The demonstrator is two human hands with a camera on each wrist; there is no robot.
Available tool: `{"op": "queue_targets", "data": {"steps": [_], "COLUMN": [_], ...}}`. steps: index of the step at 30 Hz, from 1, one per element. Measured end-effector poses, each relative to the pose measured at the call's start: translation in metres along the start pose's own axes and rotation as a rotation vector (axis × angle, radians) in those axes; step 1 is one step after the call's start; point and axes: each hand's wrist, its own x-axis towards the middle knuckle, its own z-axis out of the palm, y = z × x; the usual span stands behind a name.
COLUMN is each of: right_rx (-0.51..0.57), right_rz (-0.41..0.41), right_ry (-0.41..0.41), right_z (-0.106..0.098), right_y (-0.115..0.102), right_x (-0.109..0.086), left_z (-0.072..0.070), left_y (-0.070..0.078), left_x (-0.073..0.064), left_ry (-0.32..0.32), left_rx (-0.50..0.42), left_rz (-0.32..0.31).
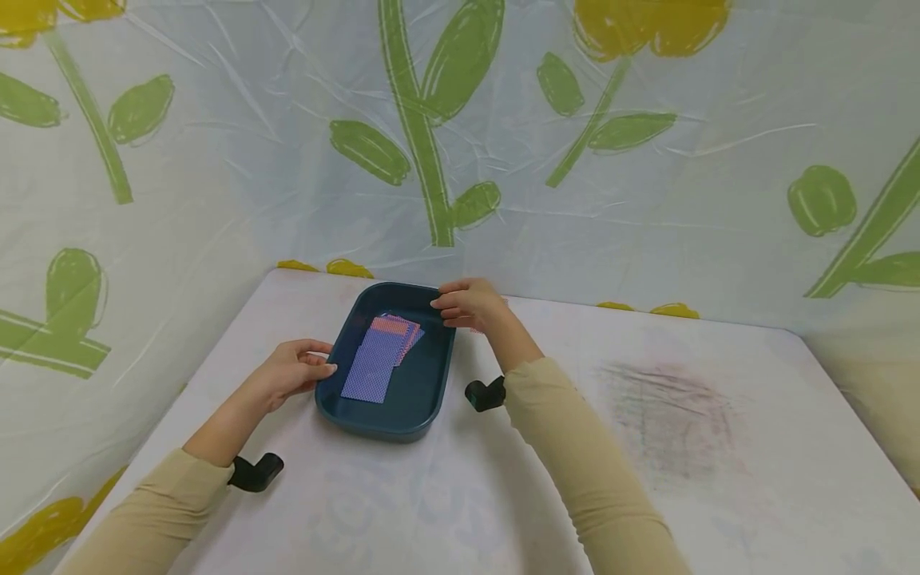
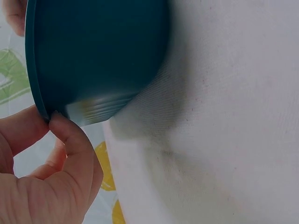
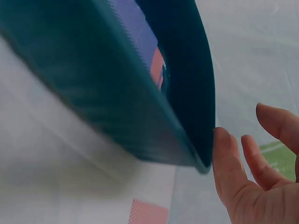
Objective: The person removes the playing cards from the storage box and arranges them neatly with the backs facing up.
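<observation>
A dark teal plastic tray (image 1: 411, 423) stands tilted off the white table, with playing cards (image 1: 374, 363) lying inside it. Most show blue patterned backs, and a few red ones stick out beneath or across them. My left hand (image 1: 293, 371) pinches the tray's left rim between thumb and fingers, also seen in the left wrist view. At the far right corner is my right hand (image 1: 470, 305); in the right wrist view its fingertips (image 3: 222, 135) lie against the outer wall, with the thumb apart from it. A red patterned card (image 3: 148, 212) lies on the table beneath this hand.
The white table (image 1: 546, 447) runs to a flower-printed sheet (image 1: 503, 160) hanging behind and at both sides. A dark smudge (image 1: 676, 415) marks the tabletop on the right. Black wrist devices (image 1: 259, 471) stick out by both sleeves.
</observation>
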Motion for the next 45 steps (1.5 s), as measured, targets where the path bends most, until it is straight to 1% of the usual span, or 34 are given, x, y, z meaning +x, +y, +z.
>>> {"op": "queue_targets", "data": {"steps": [6, 9, 14, 20, 24, 27, 32, 35, 39, 41, 45], "right_rx": [-0.024, -0.022, -0.051, -0.097, -0.078, -0.097, -0.238, -0.361, -0.534, -0.613, -0.733], "right_rz": [0.002, -0.004, -0.019, -0.034, -0.033, -0.041, -0.055, -0.070, -0.118, -0.132, -0.120], "right_ry": [-0.045, -0.071, -0.116, -0.131, -0.143, -0.136, -0.093, -0.084, -0.092, -0.101, -0.113], "right_z": [0.020, 0.030, 0.043, 0.059, 0.071, 0.077, 0.081, 0.081, 0.079, 0.079, 0.078], "right_y": [-0.001, 0.004, 0.012, 0.018, 0.022, 0.025, 0.030, 0.033, 0.039, 0.041, 0.044], "right_x": [0.002, 0.004, 0.008, 0.013, 0.017, 0.019, 0.022, 0.024, 0.026, 0.027, 0.027], "left_z": [0.000, -0.001, -0.001, -0.001, -0.001, -0.001, -0.002, -0.002, -0.002, -0.002, -0.001], "left_y": [-0.003, -0.005, -0.004, -0.003, -0.003, -0.003, -0.003, -0.003, -0.003, -0.002, -0.003], "left_x": [0.003, 0.004, 0.004, 0.005, 0.006, 0.006, 0.006, 0.006, 0.006, 0.005, 0.005], "left_ry": [0.006, 0.010, 0.005, 0.008, 0.009, 0.011, 0.015, 0.023, 0.026, 0.017, 0.009], "left_rx": [-0.012, -0.007, -0.004, 0.010, 0.003, 0.004, 0.014, 0.014, 0.008, 0.002, -0.010], "left_rz": [-0.002, -0.007, 0.001, -0.002, 0.000, 0.002, -0.005, -0.011, -0.019, -0.016, -0.014]}}
